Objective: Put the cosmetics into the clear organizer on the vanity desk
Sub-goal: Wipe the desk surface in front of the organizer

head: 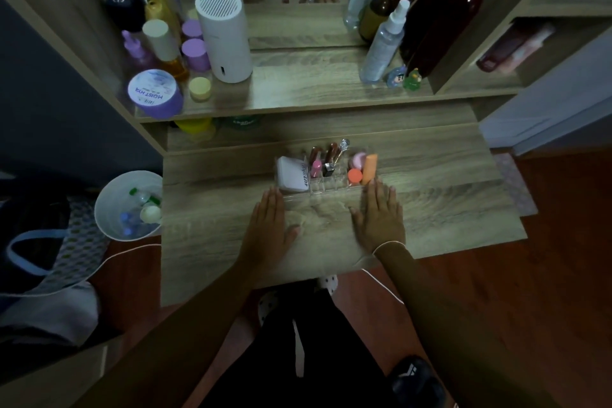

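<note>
A clear organizer stands on the wooden vanity desk. Inside it are a white compact at the left, a pink lipstick and a dark lipstick in the middle, and an orange tube with a round orange-capped item at the right. My left hand lies flat on the desk, fingertips at the organizer's front left corner. My right hand lies flat too, its fingertips at the front right corner. Both hands hold nothing.
The raised shelf behind holds a white cylinder device, purple jars, bottles and a spray bottle before a mirror. A white bin with small items stands left of the desk. A bag lies further left.
</note>
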The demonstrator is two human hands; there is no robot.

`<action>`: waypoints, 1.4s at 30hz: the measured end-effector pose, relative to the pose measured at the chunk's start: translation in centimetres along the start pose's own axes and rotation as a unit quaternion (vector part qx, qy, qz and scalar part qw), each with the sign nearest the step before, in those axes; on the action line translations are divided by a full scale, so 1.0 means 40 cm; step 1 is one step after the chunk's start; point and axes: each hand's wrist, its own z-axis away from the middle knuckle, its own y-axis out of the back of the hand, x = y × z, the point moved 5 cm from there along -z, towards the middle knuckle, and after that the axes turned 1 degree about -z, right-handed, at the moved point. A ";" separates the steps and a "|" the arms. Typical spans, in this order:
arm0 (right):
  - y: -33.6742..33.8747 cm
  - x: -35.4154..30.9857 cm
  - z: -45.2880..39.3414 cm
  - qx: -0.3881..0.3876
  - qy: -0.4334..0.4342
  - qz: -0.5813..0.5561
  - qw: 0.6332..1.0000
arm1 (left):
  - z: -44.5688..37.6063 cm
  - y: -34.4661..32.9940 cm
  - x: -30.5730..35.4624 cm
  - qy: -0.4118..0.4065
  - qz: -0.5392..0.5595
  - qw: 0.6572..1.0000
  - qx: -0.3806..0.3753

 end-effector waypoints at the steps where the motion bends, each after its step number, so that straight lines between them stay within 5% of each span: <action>1: 0.000 0.005 -0.001 -0.002 -0.003 0.001 1.000 | -0.003 0.001 0.002 -0.002 0.002 1.000 -0.004; 42: 0.099 0.438 -0.210 0.001 0.034 -0.015 0.999 | -0.240 -0.059 0.400 0.031 0.014 0.999 -0.033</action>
